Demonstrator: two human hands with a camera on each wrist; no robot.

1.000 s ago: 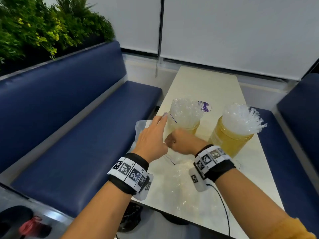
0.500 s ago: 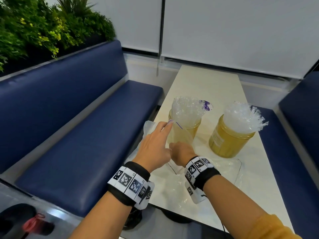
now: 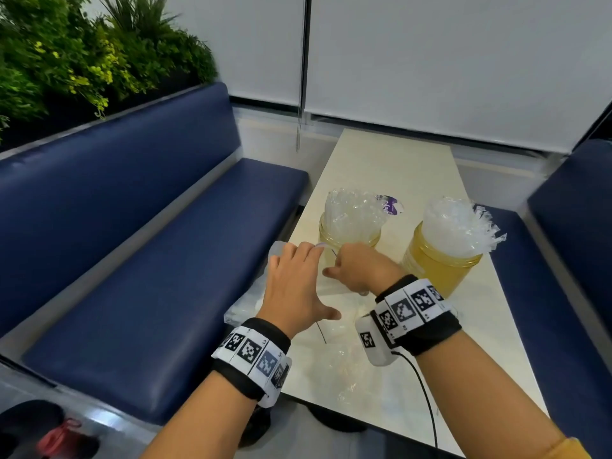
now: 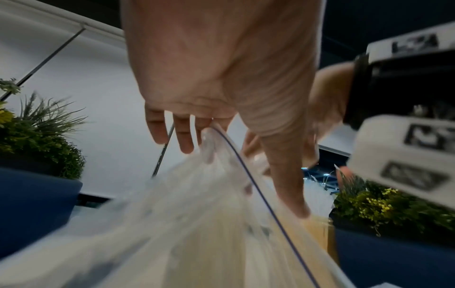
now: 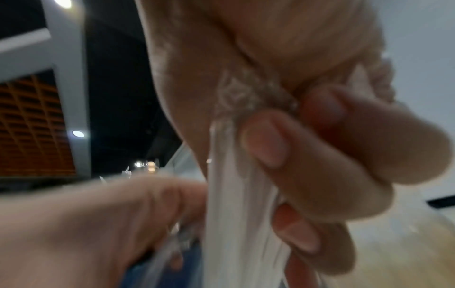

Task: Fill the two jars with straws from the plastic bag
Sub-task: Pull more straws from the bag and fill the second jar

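Observation:
Two amber jars stand on the cream table (image 3: pixel 390 160), both packed with clear wrapped straws: the left jar (image 3: pixel 347 241) just beyond my hands, the right jar (image 3: pixel 437 263) beside it. The clear plastic bag (image 3: pixel 334 362) lies on the table toward me. My left hand (image 3: pixel 298 279) holds up the bag's blue-lined rim (image 4: pixel 236 152) with its fingers (image 4: pixel 183 136). My right hand (image 3: pixel 356 271) is a fist in front of the left jar, and its fingers (image 5: pixel 307 175) grip a bundle of wrapped straws (image 5: pixel 234 194) at the bag's mouth.
Blue padded benches (image 3: pixel 149 276) run along both sides of the narrow table, with plants (image 3: pixel 82 54) behind the left one. A purple-printed scrap of wrapper (image 3: pixel 390 205) lies behind the left jar. A black cable (image 3: pixel 424 389) hangs from my right wrist.
My right hand dipped lower into the bag half a second ago and has come back up toward the left jar. The left hand stays on the bag's rim.

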